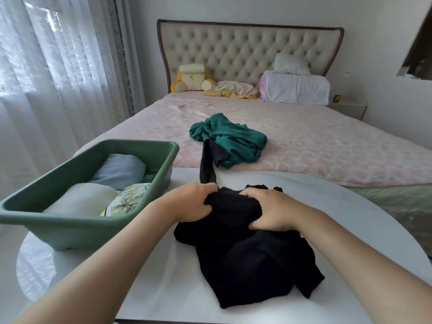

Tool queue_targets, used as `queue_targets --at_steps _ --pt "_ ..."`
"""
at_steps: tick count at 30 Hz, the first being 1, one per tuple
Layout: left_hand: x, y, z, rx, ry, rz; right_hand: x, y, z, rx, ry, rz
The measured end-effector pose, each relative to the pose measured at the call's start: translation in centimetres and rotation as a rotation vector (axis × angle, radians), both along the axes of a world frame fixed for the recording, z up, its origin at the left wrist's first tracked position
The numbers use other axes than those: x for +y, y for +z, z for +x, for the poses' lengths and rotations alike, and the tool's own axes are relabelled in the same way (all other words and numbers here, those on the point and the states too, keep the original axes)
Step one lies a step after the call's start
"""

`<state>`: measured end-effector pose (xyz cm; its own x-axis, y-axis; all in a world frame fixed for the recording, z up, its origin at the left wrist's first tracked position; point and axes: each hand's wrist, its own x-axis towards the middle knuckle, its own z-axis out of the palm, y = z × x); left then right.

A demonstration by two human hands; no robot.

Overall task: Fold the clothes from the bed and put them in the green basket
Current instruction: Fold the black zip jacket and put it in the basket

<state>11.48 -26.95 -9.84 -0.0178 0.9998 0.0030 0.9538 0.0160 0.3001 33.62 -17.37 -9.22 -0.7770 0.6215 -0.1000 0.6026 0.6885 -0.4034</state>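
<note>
Single wide-angle view, worn on head; faced forward and down. Nearest lens, seen from above: white table (pixel 350 206), black garment (pixel 245 265), left hand (pixel 189 202), right hand (pixel 268 211). Green basket (pixel 70 228) close, at left. Bed (pixel 327 141) stretched beyond; headboard (pixel 245 47) farthest, seen frontally.

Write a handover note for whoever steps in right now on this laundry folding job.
Left hand and right hand both grip the black garment, bunched and unfolded on the white table; one black end trails onto the bed.
Done: three folded pieces lie in the green basket.
Left: fold and basket the black garment, then the teal garment on the bed.
</note>
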Motion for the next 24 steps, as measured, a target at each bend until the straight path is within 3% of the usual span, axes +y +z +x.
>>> queue_targets --at_steps 4,8,11,13,15,16,18,19,21,23,24 --pt "-0.1 1.4 -0.2 0.127 0.017 0.301 1.7 0.2 0.0 -0.017 -0.166 0.192" --pt "0.2 3.3 -0.9 0.331 0.097 0.651 3.0 1.6 -0.6 0.198 -0.300 0.321" --pt "0.6 4.3 -0.7 0.312 0.247 0.462 4.1 1.7 -1.1 0.217 -0.400 0.328" --pt "1.0 4.8 -0.2 0.157 0.268 0.197 4.3 1.8 -1.0 0.144 -0.483 0.363" --pt "1.5 5.0 0.5 -0.180 0.224 0.094 4.1 2.0 -0.8 0.144 -0.358 0.424" --pt "1.7 5.1 1.0 -0.356 0.203 0.079 3.8 2.1 -0.8 0.203 -0.201 0.389" --pt "1.9 5.3 1.8 -0.692 0.124 0.011 2.3 2.4 -1.2 0.349 0.011 0.090" --pt "1.8 5.4 2.2 -0.846 0.065 -0.043 2.1 2.2 -1.2 0.417 0.047 -0.006" --pt "1.9 5.3 2.5 -1.097 -0.038 -0.109 2.6 1.7 -1.0 0.519 -0.006 0.018" --pt "2.3 4.7 2.3 -1.163 -0.045 -0.064 3.5 1.5 0.1 0.513 -0.050 0.049" --pt "2.5 4.3 2.0 -1.096 -0.026 -0.024 3.9 1.5 0.8 0.493 -0.052 -0.003"
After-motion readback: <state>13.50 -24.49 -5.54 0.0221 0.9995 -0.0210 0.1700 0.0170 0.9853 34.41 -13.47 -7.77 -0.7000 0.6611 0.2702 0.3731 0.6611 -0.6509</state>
